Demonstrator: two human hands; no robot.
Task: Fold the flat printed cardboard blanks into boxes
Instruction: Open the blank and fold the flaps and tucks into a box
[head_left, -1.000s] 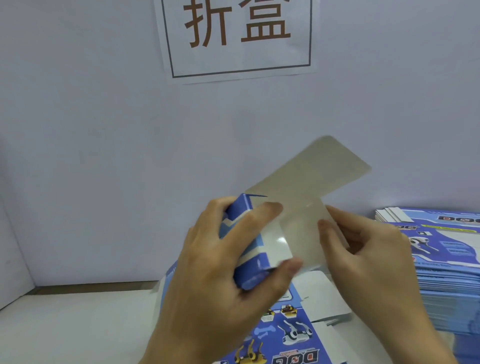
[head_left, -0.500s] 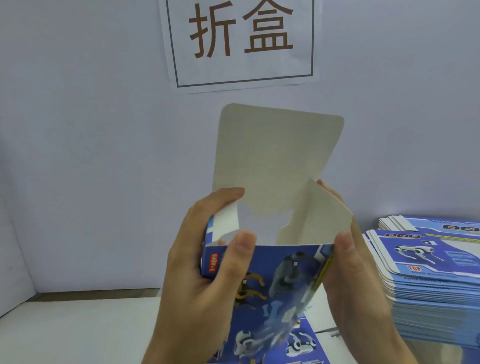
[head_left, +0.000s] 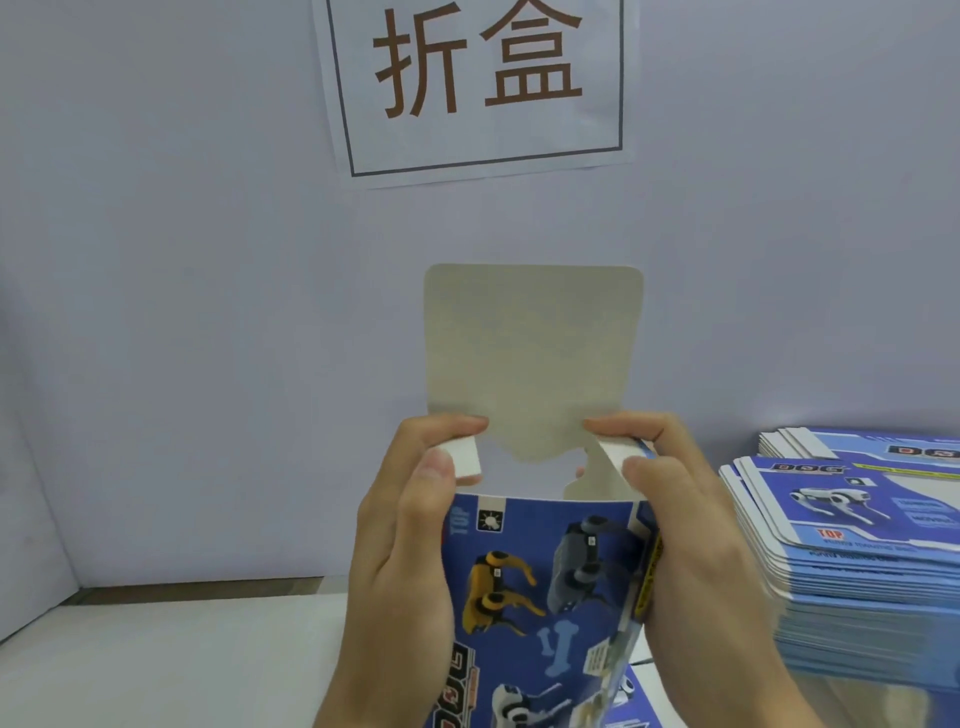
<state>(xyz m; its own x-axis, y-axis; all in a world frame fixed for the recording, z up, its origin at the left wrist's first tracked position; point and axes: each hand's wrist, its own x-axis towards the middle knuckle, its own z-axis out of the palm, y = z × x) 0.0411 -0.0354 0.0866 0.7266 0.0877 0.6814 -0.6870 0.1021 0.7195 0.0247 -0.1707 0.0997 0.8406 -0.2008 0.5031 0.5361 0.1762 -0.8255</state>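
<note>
I see the box (head_left: 540, 582) held upright in mid-air over the bench (head_left: 171, 665), both hands on it: left hand (head_left: 410, 545) grip is curled round its left edge, thumb on the small left flap (head_left: 464, 457); right hand (head_left: 691, 535) grip wraps the right edge, pinching the right flap (head_left: 605, 467). Big lid flap (head_left: 530, 358) stands straight up, grey inside facing me. Stack of flat blanks (head_left: 857, 551) sits on the bench to the right, sign (head_left: 478, 83) on the wall behind.

"折盒" on wall sign (head_left: 475, 83), "TOP" on box (head_left: 540, 587), "TOP" on stacked blanks (head_left: 852, 540)
</note>
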